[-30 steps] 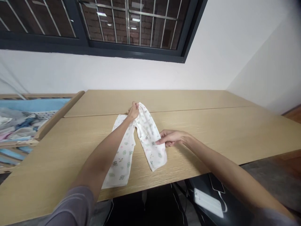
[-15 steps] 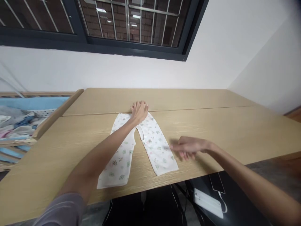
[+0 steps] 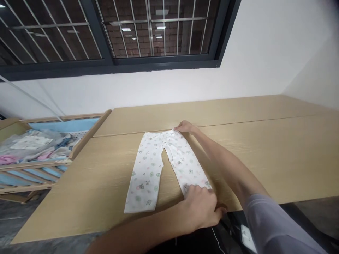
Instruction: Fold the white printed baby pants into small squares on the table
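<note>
A pair of white baby pants (image 3: 148, 165) with small green and brown prints lies flat on the wooden table, waistband away from me and legs apart. My left hand (image 3: 202, 204) is closed over the hem of the right-hand leg, covering the cuff; its thumb sticks out to the right. At the far right corner of the waistband, my right hand (image 3: 185, 127) pinches the cloth between thumb and fingers. The left-hand leg lies untouched.
The wooden table (image 3: 251, 151) runs along a white wall below a barred window (image 3: 159, 35). On the left stands a wooden crib (image 3: 34, 164) with blue lining, holding bagged clothes (image 3: 31, 143). Below the table's front edge, a white device (image 3: 247, 238) is partly visible.
My left hand has gone from the waistband down to the right-hand leg's hem. My right hand has moved from beside that leg up to the waistband corner. The view has swung left.
</note>
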Demonstrator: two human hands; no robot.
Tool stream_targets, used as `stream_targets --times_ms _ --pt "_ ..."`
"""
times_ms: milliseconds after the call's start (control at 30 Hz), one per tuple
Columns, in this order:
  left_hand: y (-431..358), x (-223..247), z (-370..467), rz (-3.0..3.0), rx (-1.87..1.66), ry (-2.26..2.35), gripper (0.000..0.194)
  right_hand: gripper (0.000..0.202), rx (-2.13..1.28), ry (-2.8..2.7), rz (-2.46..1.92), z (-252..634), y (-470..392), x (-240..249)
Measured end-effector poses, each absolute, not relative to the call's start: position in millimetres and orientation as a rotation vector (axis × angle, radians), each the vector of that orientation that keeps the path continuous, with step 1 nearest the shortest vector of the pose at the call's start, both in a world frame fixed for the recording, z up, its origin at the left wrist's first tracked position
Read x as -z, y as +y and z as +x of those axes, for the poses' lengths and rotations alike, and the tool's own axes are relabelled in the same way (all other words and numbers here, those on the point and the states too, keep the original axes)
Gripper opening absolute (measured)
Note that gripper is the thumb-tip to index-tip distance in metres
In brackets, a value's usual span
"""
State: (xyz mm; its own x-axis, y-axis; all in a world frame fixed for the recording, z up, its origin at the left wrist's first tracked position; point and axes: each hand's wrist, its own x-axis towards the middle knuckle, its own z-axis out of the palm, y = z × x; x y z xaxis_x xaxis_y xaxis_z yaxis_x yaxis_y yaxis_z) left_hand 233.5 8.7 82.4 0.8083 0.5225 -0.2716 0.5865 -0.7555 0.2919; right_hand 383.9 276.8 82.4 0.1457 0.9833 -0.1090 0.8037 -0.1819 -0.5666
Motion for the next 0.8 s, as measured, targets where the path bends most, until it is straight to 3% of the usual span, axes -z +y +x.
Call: stream_targets --times_ms 200,367,533,800 --pt "10 -77 232 2.55 0.024 1.093 0.051 0.011 -0.69 -1.742 -2.078 375 288 -75" --pt "11 -82 234 2.551 0.076 1.089 0.029 0.006 -0.688 -1.751 -2.104 376 288 -75" --pt "13 -83 238 2.526 0.108 0.946 0.03 0.003 -0.693 -1.76 -2.092 377 289 -79" --pt "6 -93 206 2.309 -0.251 1.075 0.029 0.01 -0.728 -1.71 -1.995 357 294 -107"
